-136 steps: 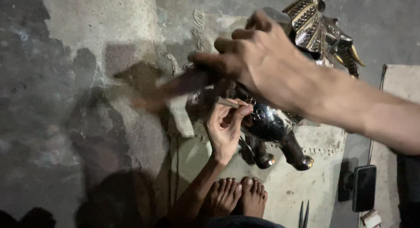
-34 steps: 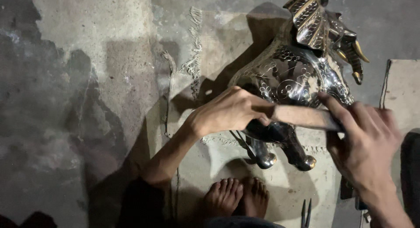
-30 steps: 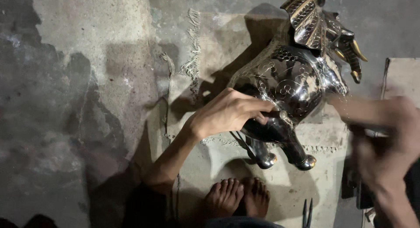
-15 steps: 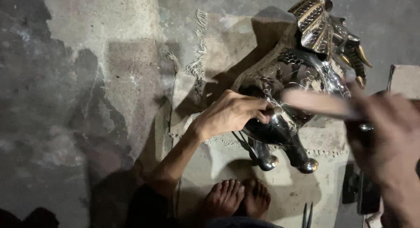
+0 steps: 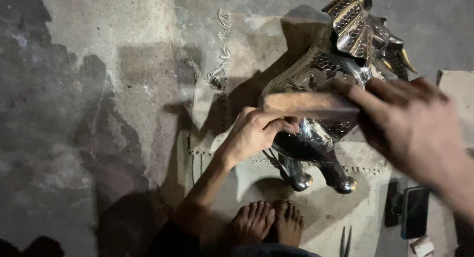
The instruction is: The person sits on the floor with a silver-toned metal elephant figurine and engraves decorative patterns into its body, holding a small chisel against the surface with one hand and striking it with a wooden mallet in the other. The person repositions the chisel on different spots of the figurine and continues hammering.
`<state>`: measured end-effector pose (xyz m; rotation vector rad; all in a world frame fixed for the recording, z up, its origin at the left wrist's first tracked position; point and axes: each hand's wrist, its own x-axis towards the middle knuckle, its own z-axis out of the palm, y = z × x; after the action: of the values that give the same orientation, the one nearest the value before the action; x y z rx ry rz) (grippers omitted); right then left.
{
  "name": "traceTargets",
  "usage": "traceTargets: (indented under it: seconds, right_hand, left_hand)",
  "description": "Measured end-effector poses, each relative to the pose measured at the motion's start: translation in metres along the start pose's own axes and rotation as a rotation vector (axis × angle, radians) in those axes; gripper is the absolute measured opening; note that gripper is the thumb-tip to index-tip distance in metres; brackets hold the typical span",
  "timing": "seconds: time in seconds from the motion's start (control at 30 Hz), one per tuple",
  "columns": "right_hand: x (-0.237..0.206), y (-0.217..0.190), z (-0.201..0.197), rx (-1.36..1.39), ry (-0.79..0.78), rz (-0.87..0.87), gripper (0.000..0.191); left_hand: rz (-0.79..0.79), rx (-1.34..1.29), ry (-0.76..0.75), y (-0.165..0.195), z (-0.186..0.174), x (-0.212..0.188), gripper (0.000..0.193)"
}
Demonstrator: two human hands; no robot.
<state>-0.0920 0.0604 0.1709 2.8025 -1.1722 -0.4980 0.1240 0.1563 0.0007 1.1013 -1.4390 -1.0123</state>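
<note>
A shiny dark metal elephant figure [image 5: 326, 84] with embossed dots stands on a pale cloth mat [image 5: 247, 45]. My left hand [image 5: 254, 133] presses a thin chisel-like tool against the elephant's flank, fingers curled around it. My right hand [image 5: 410, 124], blurred by motion, grips a flat wooden stick [image 5: 308, 105] that lies across the elephant's side just above my left hand. My bare feet [image 5: 269, 222] rest on the mat below the elephant's legs.
A dark phone [image 5: 414, 212] lies on the floor at the right. A pair of thin metal tools [image 5: 345, 239] pokes in at the bottom edge. Rough concrete floor [image 5: 84, 114] spreads to the left, and a frayed mat edge [image 5: 222, 50] lies behind.
My right hand has swung the wooden stick back and forth; it now sits over the elephant's flank above my left hand. My left hand has stayed on the elephant's side.
</note>
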Motion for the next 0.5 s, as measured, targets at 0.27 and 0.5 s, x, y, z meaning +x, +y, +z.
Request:
traceTargets:
  seconds: [0.27, 0.5]
  right_hand:
    - [0.024, -0.012, -0.017, 0.116, 0.24, -0.166, 0.042]
    - [0.033, -0.015, -0.019, 0.631, 0.166, 0.104, 0.065]
  left_hand:
    - [-0.036, -0.087, 0.073, 0.008, 0.003, -0.007, 0.015]
    - [-0.052, -0.235, 0.142, 0.011, 0.008, -0.012, 0.01]
